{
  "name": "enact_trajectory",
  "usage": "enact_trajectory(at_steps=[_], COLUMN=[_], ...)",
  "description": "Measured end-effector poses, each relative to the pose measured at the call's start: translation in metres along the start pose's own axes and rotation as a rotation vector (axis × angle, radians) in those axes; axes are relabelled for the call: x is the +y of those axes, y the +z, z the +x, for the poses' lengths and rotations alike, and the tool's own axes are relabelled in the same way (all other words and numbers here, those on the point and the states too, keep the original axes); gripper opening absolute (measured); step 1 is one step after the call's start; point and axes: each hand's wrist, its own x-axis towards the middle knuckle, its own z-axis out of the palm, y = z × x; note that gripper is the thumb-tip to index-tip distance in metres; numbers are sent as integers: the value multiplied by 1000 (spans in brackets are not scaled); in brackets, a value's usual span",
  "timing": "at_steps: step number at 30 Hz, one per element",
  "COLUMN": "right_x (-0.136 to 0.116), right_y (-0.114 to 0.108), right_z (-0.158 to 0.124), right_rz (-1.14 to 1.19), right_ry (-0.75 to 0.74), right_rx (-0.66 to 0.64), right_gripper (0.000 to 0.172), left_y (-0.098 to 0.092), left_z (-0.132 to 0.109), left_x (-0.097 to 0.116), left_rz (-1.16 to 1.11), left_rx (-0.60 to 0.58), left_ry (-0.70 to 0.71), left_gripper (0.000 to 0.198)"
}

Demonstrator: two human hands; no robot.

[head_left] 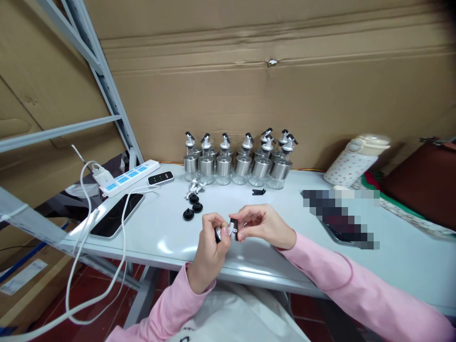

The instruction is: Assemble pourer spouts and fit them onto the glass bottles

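Observation:
My left hand (211, 244) is closed around a silver pour spout (230, 230) with a black base, held above the front part of the table. At the spout's tip, my right hand (263, 223) pinches a small black flap lid (235, 223) against it. Just beyond the left hand lie black stoppers (195, 207), and behind them a small pile of loose silver spouts (194, 187). A few black flap lids (259, 192) rest on the tabletop past my right hand. Glass oil bottles (242, 167) with steel bands and fitted spouts stand upright in rows at the back.
On the left are a power strip (130, 177), a small black-topped device (161, 178), a phone (116, 216) and white cables (123, 242). To the right stand a dotted drink bottle (351, 164) and a brown bag (420, 185). Cardboard (213, 95) backs the table (285, 263).

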Motion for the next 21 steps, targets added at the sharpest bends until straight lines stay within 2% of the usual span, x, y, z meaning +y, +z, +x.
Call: enact_trajectory(at_steps=[13,21], right_x=[3,6], right_y=[0,8], right_z=[0,-1], right_rz=[64,103], right_ry=[-22,-65], right_rx=[-53,-52], right_gripper=[28,28], left_y=[4,7], left_z=[-3,-6], left_x=[-3,1], left_rz=[-146,-230], left_rx=[-5,18], left_ry=[13,97], left_gripper=[11,10])
